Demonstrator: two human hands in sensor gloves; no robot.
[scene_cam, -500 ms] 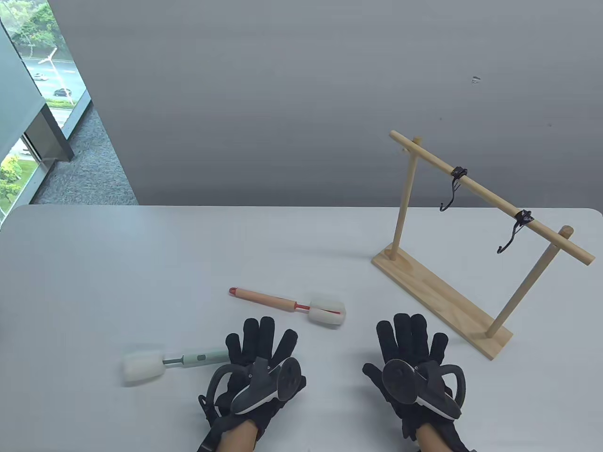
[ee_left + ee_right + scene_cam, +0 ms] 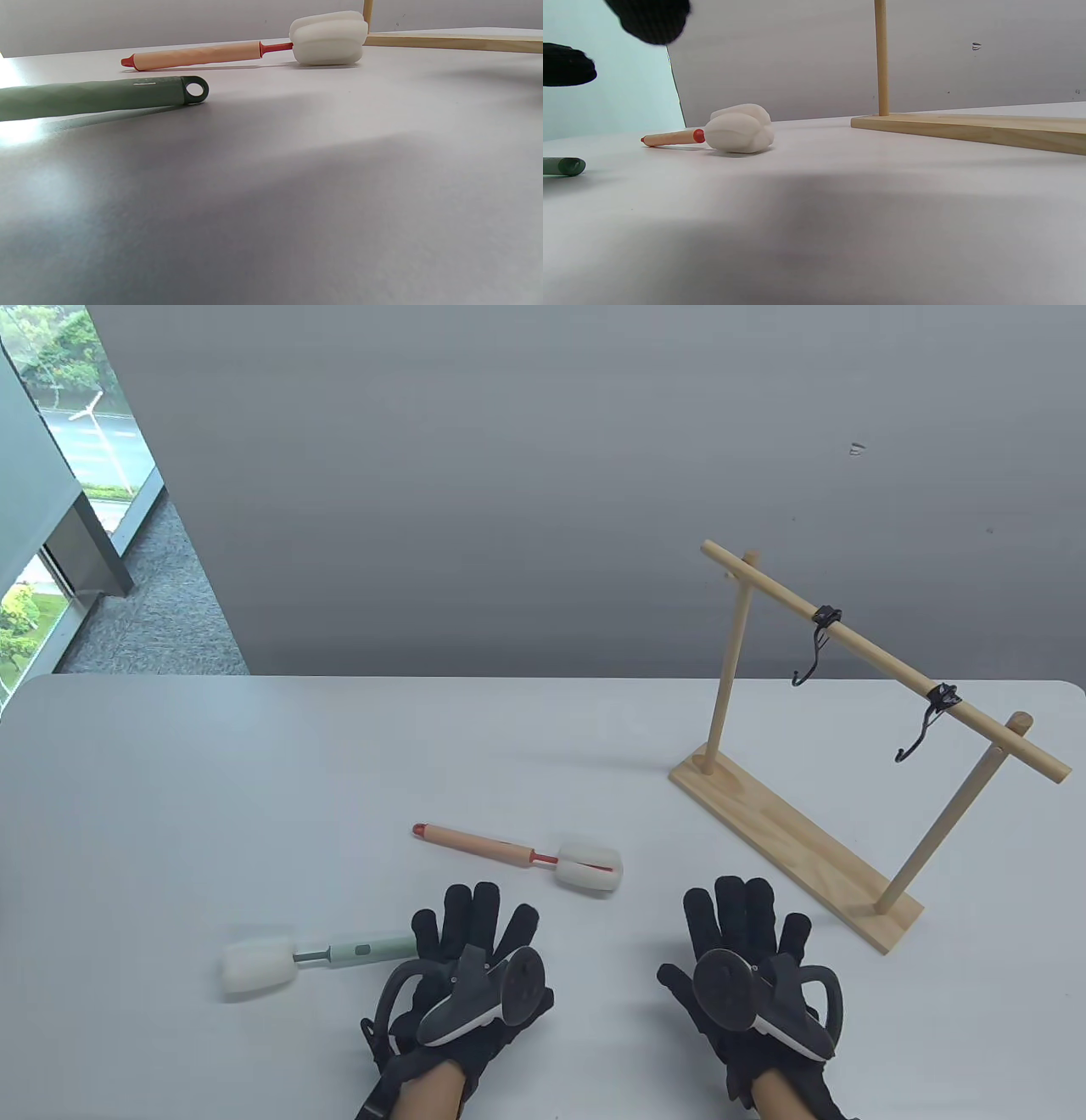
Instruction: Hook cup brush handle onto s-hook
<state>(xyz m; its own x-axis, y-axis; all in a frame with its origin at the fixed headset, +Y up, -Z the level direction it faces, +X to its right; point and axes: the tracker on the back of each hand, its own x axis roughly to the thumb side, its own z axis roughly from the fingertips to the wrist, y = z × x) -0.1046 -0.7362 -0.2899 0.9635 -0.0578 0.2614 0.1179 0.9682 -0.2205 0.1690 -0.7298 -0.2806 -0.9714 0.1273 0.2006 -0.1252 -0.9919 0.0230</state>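
Bench (image 2: 254, 763): we see a wide white surface carrying everything, with both gloved hands low at its near edge.
Wooden rack (image 2: 789, 831): it stands on the right side of the bench, a flat base with two upright posts and a slanted crossbar on top.
Left hand (image 2: 471, 963): we see it flat, palm down, fingers spread wide, holding nothing; its fingers lie over or just beside the handle end of the green cup brush, and we cannot tell whether they touch it.
Right hand (image 2: 747, 959): it is also flat and spread wide, holding nothing, near the close end of the rack's base but apart from it.
Green cup brush (image 2: 322, 957): it lies on the bench to the left of the left hand, white sponge head pointing left; in the left wrist view we see the ring hole at the tip of its handle (image 2: 195, 90).
Orange cup brush (image 2: 517, 855): it lies on the bench just beyond the left hand's fingertips, between the two hands and farther out, sponge head toward the right.
S-hooks: two black ones hang from the crossbar, the far s-hook (image 2: 816, 645) near the middle and the near s-hook (image 2: 926, 721) closer to the right post; we see nothing on either.
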